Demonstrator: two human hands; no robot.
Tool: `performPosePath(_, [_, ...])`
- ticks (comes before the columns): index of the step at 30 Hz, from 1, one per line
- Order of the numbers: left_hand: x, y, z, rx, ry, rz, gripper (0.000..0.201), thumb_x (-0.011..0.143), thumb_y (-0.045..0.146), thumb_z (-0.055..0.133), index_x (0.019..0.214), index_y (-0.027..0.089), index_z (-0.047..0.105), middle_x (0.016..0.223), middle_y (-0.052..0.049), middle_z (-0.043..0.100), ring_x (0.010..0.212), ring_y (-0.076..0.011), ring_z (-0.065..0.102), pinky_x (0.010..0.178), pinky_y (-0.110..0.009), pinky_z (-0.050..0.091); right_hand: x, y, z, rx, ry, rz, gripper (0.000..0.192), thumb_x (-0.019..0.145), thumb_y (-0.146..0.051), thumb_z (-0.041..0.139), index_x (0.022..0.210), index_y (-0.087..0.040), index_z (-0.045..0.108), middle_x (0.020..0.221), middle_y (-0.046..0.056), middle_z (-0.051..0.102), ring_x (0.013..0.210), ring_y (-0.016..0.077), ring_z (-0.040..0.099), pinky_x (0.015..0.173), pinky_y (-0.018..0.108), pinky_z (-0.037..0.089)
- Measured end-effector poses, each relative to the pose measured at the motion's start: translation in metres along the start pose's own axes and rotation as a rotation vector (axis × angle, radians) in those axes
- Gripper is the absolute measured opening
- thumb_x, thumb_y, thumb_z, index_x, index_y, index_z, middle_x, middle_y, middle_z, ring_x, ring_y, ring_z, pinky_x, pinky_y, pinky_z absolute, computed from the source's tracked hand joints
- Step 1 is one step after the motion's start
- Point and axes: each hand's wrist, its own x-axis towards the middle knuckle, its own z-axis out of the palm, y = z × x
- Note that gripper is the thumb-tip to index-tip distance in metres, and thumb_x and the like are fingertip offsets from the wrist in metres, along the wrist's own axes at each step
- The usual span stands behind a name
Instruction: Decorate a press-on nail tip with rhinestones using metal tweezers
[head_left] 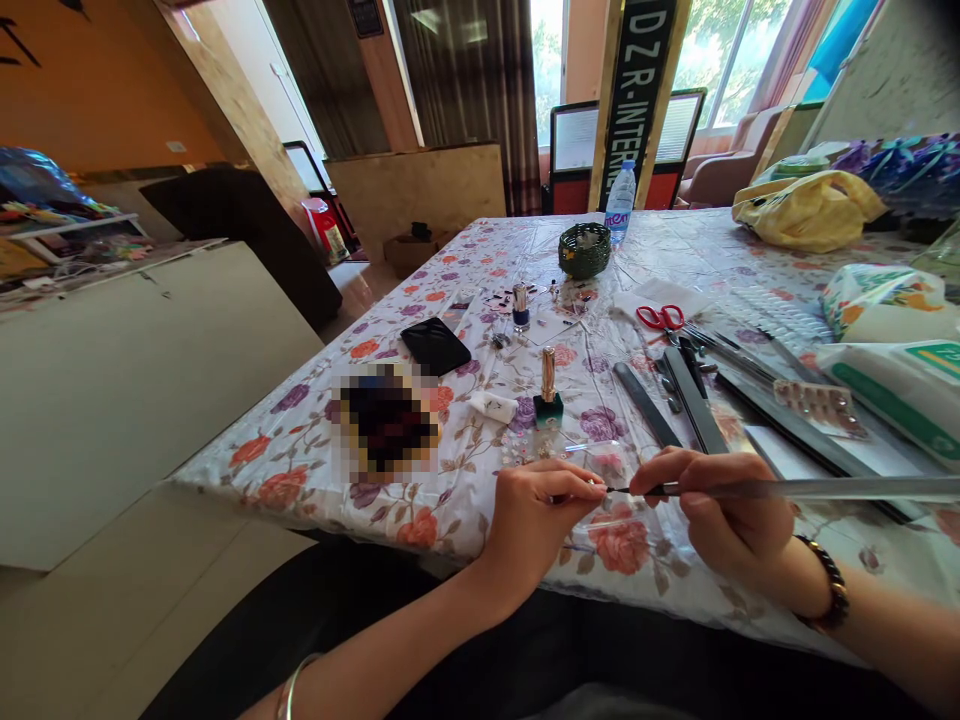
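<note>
My left hand (pixel 534 518) is closed in a pinch near the table's front edge; what its fingertips hold, if anything, is too small to make out. In my right hand (pixel 739 512) lies a thin brush (pixel 847 488), gripped like a pen, its long grey handle reaching off to the right. The brush's dark tip points left and meets the left fingertips, or nearly so. Just beyond my hands stands a dark green nail polish bottle (pixel 548 405) with a gold cap, beside a crumpled white wipe (pixel 493 406). Tiny decorations are scattered near it.
Right of the bottle lie grey nail files (pixel 691 400), red-handled scissors (pixel 661 318) and a wipes pack (pixel 904 395). A dark blue polish bottle (pixel 520 310), woven basket (pixel 584 252) and water bottle (pixel 620 205) stand farther back. A black flat case (pixel 436 346) and blurred phone-like object (pixel 390 418) lie left.
</note>
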Motion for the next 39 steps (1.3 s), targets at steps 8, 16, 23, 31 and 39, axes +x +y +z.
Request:
performPosePath(8, [-0.0003, 0.0, 0.0004, 0.004, -0.008, -0.011, 0.007, 0.065, 0.008, 0.072, 0.06, 0.013, 0.073, 0.071, -0.009, 0.073, 0.064, -0.0169, 0.067, 0.06, -0.023, 0.051, -0.0049, 0.0036, 0.0, 0.016, -0.039, 0.04, 0.033, 0.083, -0.002, 0.043, 0.106, -0.025, 0.04, 0.095, 0.005, 0.062, 0.085, 0.0165, 0.06, 0.068, 0.032, 0.051])
performPosePath(16, [0.0004, 0.0011, 0.0001, 0.014, 0.011, -0.032, 0.009, 0.064, 0.007, 0.072, 0.06, 0.015, 0.073, 0.07, -0.007, 0.073, 0.064, -0.0161, 0.067, 0.059, -0.023, 0.051, -0.0058, 0.0054, -0.0012, 0.012, -0.031, 0.052, 0.033, 0.083, -0.001, 0.042, 0.106, -0.025, 0.039, 0.096, 0.005, 0.061, 0.087, 0.0164, 0.059, 0.07, 0.033, 0.051])
performPosePath(23, [-0.0011, 0.003, 0.002, -0.004, 0.018, -0.079, 0.01, 0.065, 0.008, 0.071, 0.061, 0.017, 0.073, 0.071, -0.006, 0.073, 0.065, -0.0164, 0.067, 0.06, -0.023, 0.052, -0.0028, 0.0037, 0.0013, 0.007, 0.033, 0.027, 0.025, 0.086, -0.008, 0.044, 0.104, -0.025, 0.043, 0.092, 0.004, 0.063, 0.081, 0.016, 0.061, 0.063, 0.03, 0.052])
performPosePath(31, [0.0032, 0.0022, -0.0012, -0.031, -0.046, -0.16, 0.004, 0.066, 0.017, 0.073, 0.069, 0.019, 0.075, 0.079, -0.005, 0.071, 0.071, -0.0168, 0.066, 0.067, -0.026, 0.053, -0.0036, 0.0063, 0.0043, 0.044, 0.217, 0.006, 0.021, 0.088, -0.013, 0.042, 0.104, -0.026, 0.045, 0.091, 0.005, 0.066, 0.075, 0.0173, 0.063, 0.055, 0.03, 0.053])
performPosePath(39, [0.007, 0.0008, -0.0061, 0.008, -0.052, -0.275, 0.019, 0.058, 0.031, 0.079, 0.072, 0.018, 0.075, 0.074, -0.002, 0.054, 0.065, -0.011, 0.052, 0.057, -0.023, 0.042, -0.0016, 0.0045, 0.0055, 0.012, 0.312, 0.024, 0.019, 0.088, -0.013, 0.042, 0.101, -0.025, 0.047, 0.089, 0.004, 0.068, 0.072, 0.0178, 0.064, 0.051, 0.029, 0.052])
